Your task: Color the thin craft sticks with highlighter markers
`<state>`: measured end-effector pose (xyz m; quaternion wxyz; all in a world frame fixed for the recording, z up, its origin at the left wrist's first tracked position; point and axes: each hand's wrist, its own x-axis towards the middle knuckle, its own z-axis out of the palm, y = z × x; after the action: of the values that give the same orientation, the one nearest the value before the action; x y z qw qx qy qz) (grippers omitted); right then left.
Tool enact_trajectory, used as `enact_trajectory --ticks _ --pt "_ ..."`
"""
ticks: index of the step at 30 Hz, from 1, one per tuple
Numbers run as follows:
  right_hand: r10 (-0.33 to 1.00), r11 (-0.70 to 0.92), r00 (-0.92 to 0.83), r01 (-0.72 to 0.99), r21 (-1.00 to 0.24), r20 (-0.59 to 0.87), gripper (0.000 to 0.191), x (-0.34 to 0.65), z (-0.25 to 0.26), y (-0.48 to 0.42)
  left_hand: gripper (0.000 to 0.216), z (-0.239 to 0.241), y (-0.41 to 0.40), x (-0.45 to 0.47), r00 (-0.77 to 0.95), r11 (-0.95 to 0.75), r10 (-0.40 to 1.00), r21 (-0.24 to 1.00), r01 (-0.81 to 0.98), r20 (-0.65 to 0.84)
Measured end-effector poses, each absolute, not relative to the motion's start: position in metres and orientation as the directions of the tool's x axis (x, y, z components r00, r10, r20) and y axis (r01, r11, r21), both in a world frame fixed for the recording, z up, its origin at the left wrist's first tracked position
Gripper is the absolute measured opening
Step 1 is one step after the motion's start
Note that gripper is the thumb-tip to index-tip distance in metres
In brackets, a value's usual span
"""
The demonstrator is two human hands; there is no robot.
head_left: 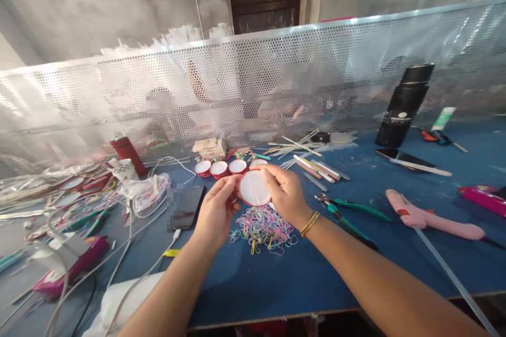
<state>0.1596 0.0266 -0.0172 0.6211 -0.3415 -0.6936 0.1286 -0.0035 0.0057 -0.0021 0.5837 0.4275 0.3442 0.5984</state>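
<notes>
In front of me both hands hold up a small toy drum [255, 188] with a red rim and a round white face. My left hand [219, 204] grips its left edge between thumb and fingers. At the right edge, my right hand [285, 189] is closed on it, the thumb lying across the white face. Just behind, small red drums [219, 169] with white tops stand in a row, with tiny green-and-red decorations beside them. Beneath my hands lies a tangled heap of thin pastel cords [266, 227]. The far side of the held drum is hidden.
Green-handled pliers [348, 216] and a pink glue gun [430, 218] lie to the right, near a tall black bottle [405, 105]. Left are a phone [187, 208], cables, a red bottle [128, 155] and clutter. Glue sticks [320, 168] lie before the perforated metal screen [253, 84].
</notes>
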Motion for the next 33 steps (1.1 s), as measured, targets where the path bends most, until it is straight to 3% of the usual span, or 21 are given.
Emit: enact_trajectory --ticks 3,8,20,33 --pt "0.613 0.749 -0.055 0.358 -0.558 0.788 0.034 0.1598 -0.0165 0.0235 0.037 -0.0032 0.0051 -0.0024 0.014 -0.193 0.979 0.945 -0.262 0.204" --pt "0.634 0.750 -0.072 0.300 -0.589 0.770 0.031 0.1601 -0.0179 0.0249 0.036 -0.0026 0.0052 -0.0014 -0.039 -0.286 0.958 0.948 -0.140 0.284" --pt "0.577 0.764 -0.049 0.384 -0.518 0.815 0.024 0.1572 -0.0174 0.0195 0.039 -0.0030 0.0007 0.0029 0.059 -0.258 0.963 0.961 -0.102 0.265" --pt "0.623 0.749 -0.041 0.319 -0.580 0.782 0.029 0.1579 -0.0190 0.0222 0.036 0.0004 0.0003 0.0012 0.007 -0.316 0.948 0.944 -0.099 0.318"
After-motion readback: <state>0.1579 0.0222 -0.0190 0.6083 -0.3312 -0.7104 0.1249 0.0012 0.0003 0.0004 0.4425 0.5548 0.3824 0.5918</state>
